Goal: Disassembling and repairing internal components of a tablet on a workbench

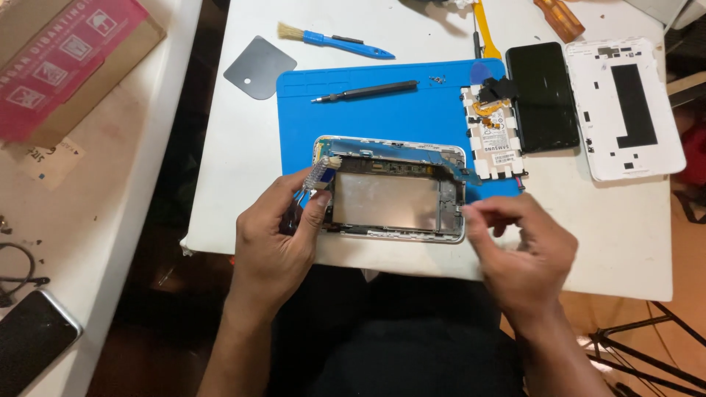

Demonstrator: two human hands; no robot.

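An opened tablet frame (390, 198) with a bare metal middle lies on a blue work mat (397, 110) at the table's near edge. My left hand (276, 242) grips a clear-handled tool (316, 180) whose tip rests at the frame's upper left corner. At the frame's right edge, my right hand (522, 250) has its fingers pinched together; whether anything small sits between them I cannot tell. A white battery pack (494, 140) with an orange flex cable lies just right of the mat.
A black screwdriver (364, 92) and small screws (437, 79) lie on the mat. Behind are a blue-handled brush (334, 40), a dark plastic scraper (254, 68), a black glass panel (544, 95), a white back cover (625, 106) and a yellow pry tool (485, 29). A cardboard box (66, 59) and phone (29, 338) sit left.
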